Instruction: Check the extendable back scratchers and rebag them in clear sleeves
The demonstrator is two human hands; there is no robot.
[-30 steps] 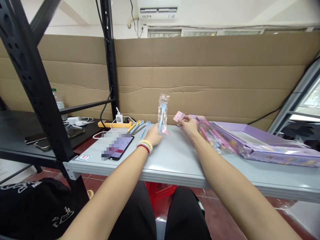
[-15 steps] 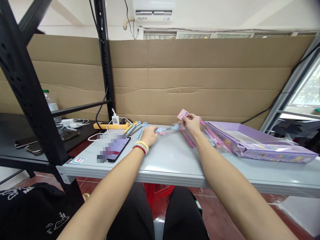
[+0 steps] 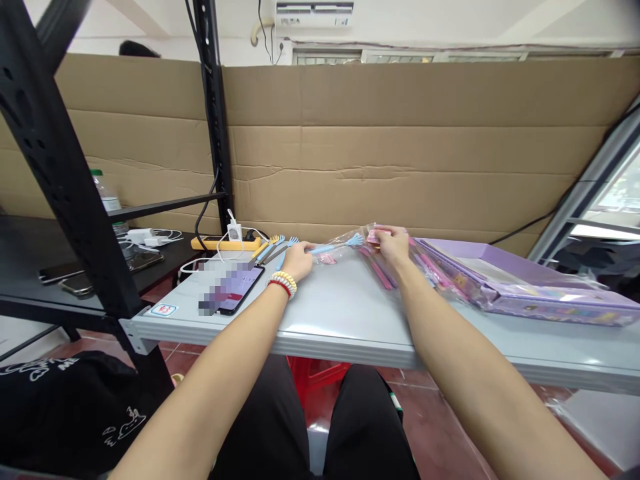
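My left hand is closed on the handle end of a light blue fork-like stick, whose pronged tip points right. Clear plastic wrap with a small pink label lies around that stick. My right hand pinches a pink card at the top of the clear wrap. Pink sticks in clear bags lie below and beside it. Left of my left hand, several yellow, grey and blue fork-like sticks rest on the grey table.
A purple open box sits on the right of the table. On the left are a phone, a yellow power strip and white cables. A black upright post and a cardboard panel stand behind.
The pink card has dropped a little beside the blue stick's tip, and the clear wrap now stretches between my hands. The view has tilted slightly down.
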